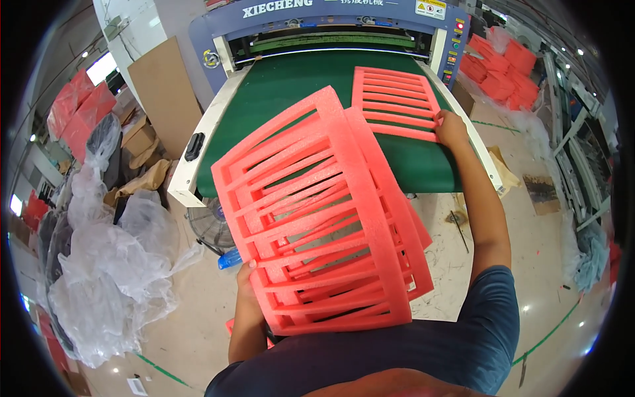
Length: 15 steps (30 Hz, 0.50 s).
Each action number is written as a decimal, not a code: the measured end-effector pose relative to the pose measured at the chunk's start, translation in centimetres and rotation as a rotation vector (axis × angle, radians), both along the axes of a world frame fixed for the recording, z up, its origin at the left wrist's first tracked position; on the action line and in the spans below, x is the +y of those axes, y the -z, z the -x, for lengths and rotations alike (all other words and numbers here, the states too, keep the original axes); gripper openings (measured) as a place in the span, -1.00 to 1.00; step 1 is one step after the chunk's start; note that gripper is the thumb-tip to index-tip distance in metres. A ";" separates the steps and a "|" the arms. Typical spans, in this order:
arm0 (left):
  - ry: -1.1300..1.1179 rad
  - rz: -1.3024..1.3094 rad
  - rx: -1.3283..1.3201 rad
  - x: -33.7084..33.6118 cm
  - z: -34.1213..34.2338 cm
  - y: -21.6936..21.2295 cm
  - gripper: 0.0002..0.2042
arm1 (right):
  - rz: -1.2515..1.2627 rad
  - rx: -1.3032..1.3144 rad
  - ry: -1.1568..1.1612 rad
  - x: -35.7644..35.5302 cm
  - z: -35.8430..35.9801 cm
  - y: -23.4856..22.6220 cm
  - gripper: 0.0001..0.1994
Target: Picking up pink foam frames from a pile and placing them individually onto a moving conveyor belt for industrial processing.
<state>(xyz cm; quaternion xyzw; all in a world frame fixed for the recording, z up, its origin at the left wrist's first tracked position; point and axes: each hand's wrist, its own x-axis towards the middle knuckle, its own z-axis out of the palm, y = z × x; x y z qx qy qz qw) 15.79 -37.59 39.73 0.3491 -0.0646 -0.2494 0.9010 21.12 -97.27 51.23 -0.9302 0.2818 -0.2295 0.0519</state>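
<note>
Several slotted red foam sheets [360,198] are stacked loosely in front of my body, tilted and slightly fanned out. At the stack's lower left edge my left hand [247,276] is closed on it, with most of the fingers hidden behind the foam. Beyond the stack, one more slotted foam sheet [397,101] lies on the right part of the green conveyor belt [281,89]. My right hand [452,129] grips that sheet by its near right corner, the arm stretched forward.
The belt runs into a blue-grey machine [317,20] with lit buttons at its right. Crumpled clear plastic [112,278] and cardboard [162,99] stand at the left. A fan [208,225] is under the belt's left end. More red foam [506,73] is piled at the far right.
</note>
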 end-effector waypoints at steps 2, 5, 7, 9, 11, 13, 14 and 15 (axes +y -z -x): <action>0.004 0.017 0.051 0.0 0.0 -0.3 -0.21 | 0.001 -0.008 0.000 -1.4 -1.2 0.8 -0.76; 0.032 -0.034 0.010 0.2 -0.1 0.0 -0.22 | 0.118 -0.115 0.015 -2.0 -2.2 1.1 -0.60; 0.015 -0.032 -0.005 0.1 0.1 0.0 -0.22 | 0.087 -0.141 -0.008 -2.7 -2.3 1.1 -0.56; -0.002 -0.028 -0.018 0.0 -0.1 0.4 -0.22 | 0.057 -0.162 -0.030 -3.7 -2.4 1.2 -0.51; -0.006 -0.018 -0.042 0.4 -0.2 1.0 -0.22 | -0.027 0.054 -0.033 -3.9 -1.9 1.1 -0.42; -0.003 -0.017 -0.011 0.8 -0.1 1.3 -0.22 | -0.101 0.134 0.004 -4.4 -2.0 1.1 -0.35; 0.003 -0.015 0.018 0.8 0.0 1.3 -0.22 | -0.062 0.073 0.007 -4.7 -1.8 1.4 -0.37; 0.009 -0.016 0.022 0.7 0.1 1.2 -0.22 | -0.023 0.013 0.010 -5.0 -1.6 1.8 -0.38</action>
